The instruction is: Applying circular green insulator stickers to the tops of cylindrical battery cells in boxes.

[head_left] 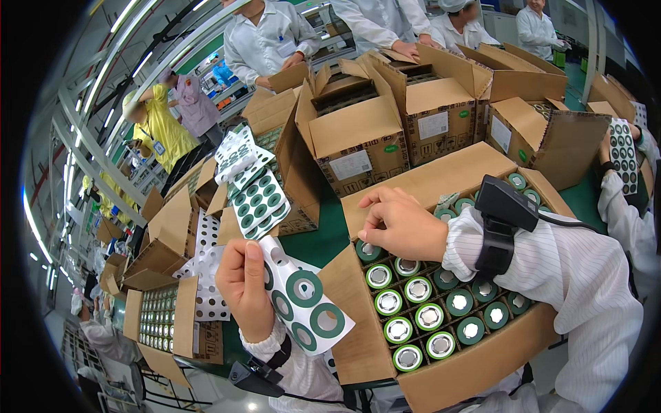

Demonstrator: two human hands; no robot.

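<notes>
My left hand (246, 289) pinches a white backing sheet (279, 258) with dark green ring stickers (303, 288) on it, left of an open carton (441, 385). Cylindrical battery cells (429, 316) stand upright in the carton's divided grid. Several cells at the left show bare metal tops with bright green rims. Others, such as a cell (470, 330) farther right, wear dark green rings. My right hand (406, 224) is over the carton's far left corner, thumb and fingertips drawn together just above a corner cell (368, 250). Whatever the fingertips hold is hidden.
More sticker sheets (258, 199) lie on a carton at the left. Several open cartons (358, 138) line the far side of the green table (313, 244). A smaller-looking carton of cells (158, 316) stands at left. Co-workers (268, 34) stand beyond; another's hand holds a sheet (623, 155) at right.
</notes>
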